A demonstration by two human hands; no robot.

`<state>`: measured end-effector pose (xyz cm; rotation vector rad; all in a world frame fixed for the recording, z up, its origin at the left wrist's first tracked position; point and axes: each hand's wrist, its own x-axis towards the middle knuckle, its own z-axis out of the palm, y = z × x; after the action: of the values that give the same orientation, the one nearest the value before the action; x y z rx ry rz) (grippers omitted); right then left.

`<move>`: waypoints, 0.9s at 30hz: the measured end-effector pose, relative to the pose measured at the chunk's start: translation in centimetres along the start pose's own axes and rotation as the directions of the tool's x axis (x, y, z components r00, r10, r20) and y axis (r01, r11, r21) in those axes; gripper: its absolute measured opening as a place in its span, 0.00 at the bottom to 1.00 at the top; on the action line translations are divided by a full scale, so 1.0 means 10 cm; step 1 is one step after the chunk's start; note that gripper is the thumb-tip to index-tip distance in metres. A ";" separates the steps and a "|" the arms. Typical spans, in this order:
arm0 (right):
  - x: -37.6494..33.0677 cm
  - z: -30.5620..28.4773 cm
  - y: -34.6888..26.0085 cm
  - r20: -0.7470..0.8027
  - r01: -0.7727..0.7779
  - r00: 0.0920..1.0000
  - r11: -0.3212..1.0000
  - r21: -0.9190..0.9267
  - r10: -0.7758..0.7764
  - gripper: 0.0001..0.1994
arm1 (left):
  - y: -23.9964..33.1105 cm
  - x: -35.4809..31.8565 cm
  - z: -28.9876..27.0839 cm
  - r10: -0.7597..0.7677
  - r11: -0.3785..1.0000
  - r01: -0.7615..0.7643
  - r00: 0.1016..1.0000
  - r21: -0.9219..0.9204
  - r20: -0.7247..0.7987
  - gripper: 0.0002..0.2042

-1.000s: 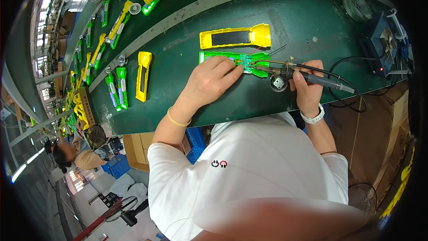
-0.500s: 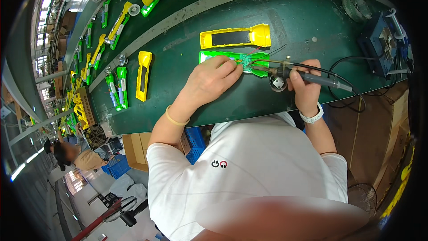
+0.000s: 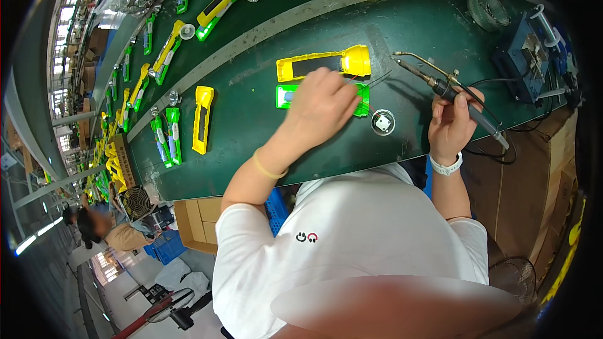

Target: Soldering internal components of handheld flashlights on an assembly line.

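Observation:
My right hand (image 3: 452,129) grips a soldering iron (image 3: 445,90) with a thin brass tube alongside it. Its tip points up and left, raised off the work. Beneath my left hand (image 3: 323,105) lies an open green flashlight shell (image 3: 362,99), and the hand covers its middle. My left fingers are curled together over the shell; whatever they pinch is hidden. Red and dark wires stick out beside them. A round silver lamp head (image 3: 382,123) rests on the bench just right of the shell, wires attached. Behind the shell sits a yellow half shell (image 3: 357,61) with a dark panel.
At the right stands a blue soldering unit (image 3: 524,56) with cables, near a round dish (image 3: 488,10). Left are another yellow shell (image 3: 201,119) and green flashlight halves (image 3: 173,135). A rail (image 3: 251,47) separates the bench from more flashlight parts. A person (image 3: 122,235) is at far left.
The soldering iron has lifted away from the green shell, up and to the right, with my right hand. My left hand has shifted right and now covers the circuit board.

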<state>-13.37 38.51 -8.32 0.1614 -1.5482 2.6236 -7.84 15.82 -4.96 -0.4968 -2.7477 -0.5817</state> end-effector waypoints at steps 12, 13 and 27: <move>0.08 0.01 0.06 -0.034 -0.023 0.999 1.000 0.019 0.024 0.09 | 0.05 0.05 0.18 -0.359 0.922 0.351 0.933 -0.162 -0.023 0.10; 0.08 0.02 0.05 -0.027 -0.037 0.999 0.999 0.016 0.037 0.09 | 0.02 0.04 0.23 -0.365 0.921 0.356 0.931 -0.160 -0.027 0.10; 0.14 0.01 -0.04 0.091 -0.192 0.975 0.977 -0.096 0.201 0.10 | -0.30 -0.07 0.17 -0.196 0.979 0.189 0.975 -0.076 -0.103 0.04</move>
<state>-14.66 38.67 -7.73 0.1427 -1.7943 2.7270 -8.69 13.75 -7.72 -0.2062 -2.6950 -0.7254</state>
